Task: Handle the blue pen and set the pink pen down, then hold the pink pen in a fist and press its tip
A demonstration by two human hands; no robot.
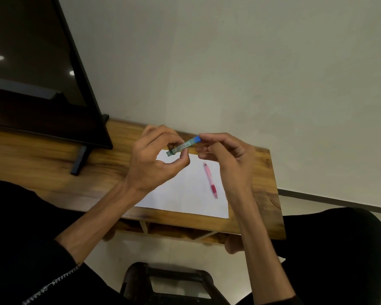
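While both hands pinch a slim case (183, 146) — left hand (156, 160), right hand (227, 159) — paper (185, 194) covers the wooden table (42, 159).

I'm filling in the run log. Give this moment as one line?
left hand: pinches tube | right hand: pinches its blue cap | pen: on paper | table

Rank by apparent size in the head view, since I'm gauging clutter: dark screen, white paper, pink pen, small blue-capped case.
1. dark screen, nearer the camera
2. white paper
3. pink pen
4. blue-capped case, partly hidden by fingers, so unsure against the pen
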